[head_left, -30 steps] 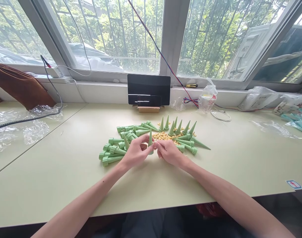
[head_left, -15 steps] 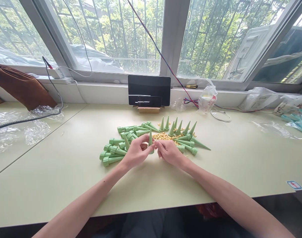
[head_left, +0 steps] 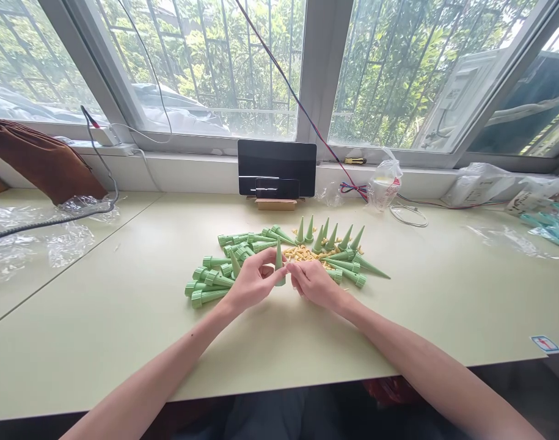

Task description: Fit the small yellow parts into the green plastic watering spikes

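My left hand [head_left: 250, 282] pinches a green plastic cone [head_left: 278, 259] and holds it tip up over the pale table [head_left: 123, 305]. My right hand [head_left: 313, 282] is closed beside it, its fingertips touching the cone's lower part; what they hold is too small to make out. Behind the hands lies a heap of small yellow pieces [head_left: 306, 253]. Several green cones lie on their sides at the left [head_left: 215, 278], and several more stand upright in a row at the back [head_left: 327, 234].
A dark tablet [head_left: 276, 167] stands on a wooden holder against the window ledge. A plastic bag [head_left: 383, 180] and coiled wires [head_left: 407, 214] sit at the back right. Crumpled clear plastic [head_left: 36, 238] and a brown pouch [head_left: 41, 160] lie at the left.
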Motion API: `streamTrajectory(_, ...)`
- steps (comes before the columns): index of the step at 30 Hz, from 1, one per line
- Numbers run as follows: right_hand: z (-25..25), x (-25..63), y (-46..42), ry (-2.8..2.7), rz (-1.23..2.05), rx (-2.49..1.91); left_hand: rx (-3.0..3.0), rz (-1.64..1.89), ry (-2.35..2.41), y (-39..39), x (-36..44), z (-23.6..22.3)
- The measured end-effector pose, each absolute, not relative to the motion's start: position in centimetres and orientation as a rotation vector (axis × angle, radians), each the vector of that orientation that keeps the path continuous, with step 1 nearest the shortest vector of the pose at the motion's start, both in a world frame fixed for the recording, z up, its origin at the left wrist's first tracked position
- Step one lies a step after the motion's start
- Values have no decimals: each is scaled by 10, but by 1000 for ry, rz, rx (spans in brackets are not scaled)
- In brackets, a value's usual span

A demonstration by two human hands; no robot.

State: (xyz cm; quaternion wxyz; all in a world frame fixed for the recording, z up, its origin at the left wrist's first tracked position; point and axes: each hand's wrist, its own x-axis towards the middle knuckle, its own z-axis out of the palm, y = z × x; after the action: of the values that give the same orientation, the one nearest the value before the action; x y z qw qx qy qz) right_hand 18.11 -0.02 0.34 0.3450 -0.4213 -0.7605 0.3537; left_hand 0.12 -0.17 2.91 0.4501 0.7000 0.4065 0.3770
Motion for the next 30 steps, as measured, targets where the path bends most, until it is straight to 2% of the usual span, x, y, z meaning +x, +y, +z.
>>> streamTrajectory(11,3,179,0,-1887,832,-1071,1695,951,989,-2,2,31)
streamTrajectory(30,4,179,-2,-1681,969,-981,1679,958,994,-3,4,30)
